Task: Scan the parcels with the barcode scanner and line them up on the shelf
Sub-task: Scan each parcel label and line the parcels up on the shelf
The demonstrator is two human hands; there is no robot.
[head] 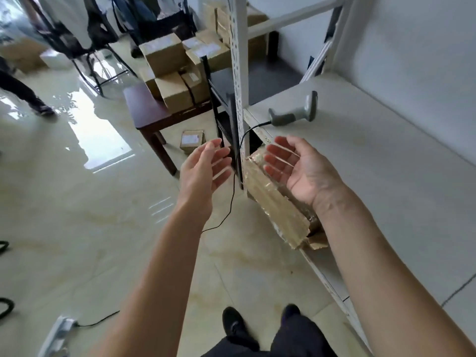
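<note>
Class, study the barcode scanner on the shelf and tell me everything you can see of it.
The barcode scanner is a grey handheld unit that looks like plastic, with a handle and an angled head. It lies on its side on the white shelf, near the front corner by the perforated upright. A thin black cable leaves the handle end, drops over the shelf edge and trails down to the floor. Neither hand touches it.

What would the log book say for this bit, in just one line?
left hand: open, empty | right hand: open, empty | grey barcode scanner: lying on white shelf | brown cardboard parcels: stacked on dark wooden table
</note>
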